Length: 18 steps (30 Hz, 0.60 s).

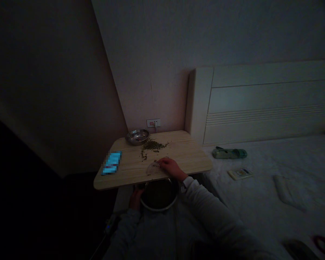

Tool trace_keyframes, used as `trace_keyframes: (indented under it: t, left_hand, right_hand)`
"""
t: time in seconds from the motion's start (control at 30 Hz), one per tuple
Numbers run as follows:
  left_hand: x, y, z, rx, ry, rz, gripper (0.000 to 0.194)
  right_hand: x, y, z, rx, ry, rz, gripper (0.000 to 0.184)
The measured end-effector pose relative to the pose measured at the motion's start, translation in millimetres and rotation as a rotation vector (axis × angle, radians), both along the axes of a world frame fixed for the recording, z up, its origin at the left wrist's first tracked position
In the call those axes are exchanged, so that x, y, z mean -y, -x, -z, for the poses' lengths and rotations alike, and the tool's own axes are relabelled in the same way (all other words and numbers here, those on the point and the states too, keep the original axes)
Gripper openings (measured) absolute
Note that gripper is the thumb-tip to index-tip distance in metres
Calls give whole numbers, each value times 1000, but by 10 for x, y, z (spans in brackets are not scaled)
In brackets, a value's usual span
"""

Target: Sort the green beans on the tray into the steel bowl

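My right hand (170,167) is closed on the edge of a thin, see-through, rounded plastic piece (152,168), which rests on the wooden tabletop (184,151) near its front edge. Beyond it lies a scattered heap of small dark green grains (152,145), perhaps beans, with a few strays closer to my fingers. Below the front edge, my left hand (135,198) grips the left side of a wide bowl (159,209) with a pale rim. Dark contents fill this bowl, too dim to make out. My left fingers are partly in shadow.
A shiny metal bowl (137,137) stands at the table's back left, and a phone with a lit, blurred screen (112,163) lies at the left. On the bed to the right are a green transparent case (229,153), a pale packet (240,174) and a folded cloth-like item (285,189).
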<state>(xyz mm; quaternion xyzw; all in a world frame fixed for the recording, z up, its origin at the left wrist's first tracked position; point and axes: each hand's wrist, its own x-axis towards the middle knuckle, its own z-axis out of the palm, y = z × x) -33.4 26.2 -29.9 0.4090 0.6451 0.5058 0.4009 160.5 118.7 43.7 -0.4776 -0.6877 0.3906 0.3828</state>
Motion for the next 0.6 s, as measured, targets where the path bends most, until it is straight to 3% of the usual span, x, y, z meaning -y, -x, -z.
trace_keyframes:
  t: [0.3, 0.6]
  left_hand:
    - [26, -29, -57, 37, 18, 12, 9]
    - [-2, 16, 34, -45, -2, 4, 13]
  right_hand:
    - [-4, -18, -8, -121, 15, 66, 19]
    - [48, -16, -64, -37, -5, 114, 16]
